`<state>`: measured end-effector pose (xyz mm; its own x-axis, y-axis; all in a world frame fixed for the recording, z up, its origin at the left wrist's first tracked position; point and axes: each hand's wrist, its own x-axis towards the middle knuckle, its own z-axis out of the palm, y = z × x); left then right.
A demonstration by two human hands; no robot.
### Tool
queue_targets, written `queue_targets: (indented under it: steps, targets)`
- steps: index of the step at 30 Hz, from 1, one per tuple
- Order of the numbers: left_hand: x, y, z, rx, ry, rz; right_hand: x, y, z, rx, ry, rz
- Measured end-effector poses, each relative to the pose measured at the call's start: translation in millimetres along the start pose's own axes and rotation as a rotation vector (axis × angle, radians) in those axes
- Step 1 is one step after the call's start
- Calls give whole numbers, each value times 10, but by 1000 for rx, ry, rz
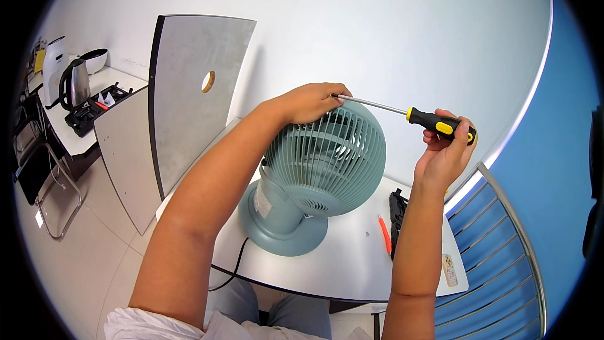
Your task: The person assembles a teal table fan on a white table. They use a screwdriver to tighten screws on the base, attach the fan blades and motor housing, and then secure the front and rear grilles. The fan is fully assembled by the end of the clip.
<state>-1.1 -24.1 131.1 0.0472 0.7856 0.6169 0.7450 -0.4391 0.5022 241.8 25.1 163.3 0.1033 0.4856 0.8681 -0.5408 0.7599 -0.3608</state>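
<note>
A grey-green desk fan (pixel 327 164) stands on the white table, its rear grille towards me. My left hand (pixel 311 102) is wrapped over the top of the grille, with its fingertips partly hidden. My right hand (pixel 447 141) is closed around the black and yellow handle of a screwdriver (pixel 434 121), raised to the right of the fan. Its metal shaft points left, and the dark tip sits right by my left fingers at the fan's upper rim. Whether those fingers touch the tip, I cannot tell.
On the white table (pixel 283 277) lie an orange pen-like tool (pixel 385 234), a black tool case (pixel 397 211) and a small remote (pixel 449 271). A black cord (pixel 238 264) hangs over the front edge. A grey panel (pixel 195 88) rises at left; a metal railing (pixel 522 233) stands at right.
</note>
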Motion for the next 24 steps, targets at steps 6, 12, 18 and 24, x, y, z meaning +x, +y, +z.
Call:
queue_targets:
  steps: [6, 12, 18, 24]
  targets:
    - [19, -9, 1, 36, -9, 32, 72, -14, 11, -2, -28, -3]
    - [11, 6, 8, 10, 0, 20, 184, -45, 48, -22, -62, 40]
    - [5, 6, 6, 12, -9, 13, 328, 50, 40, -17, -33, 158]
    - [-1, 34, 22, 52, -24, 6, 462, -34, 25, -59, -198, 126]
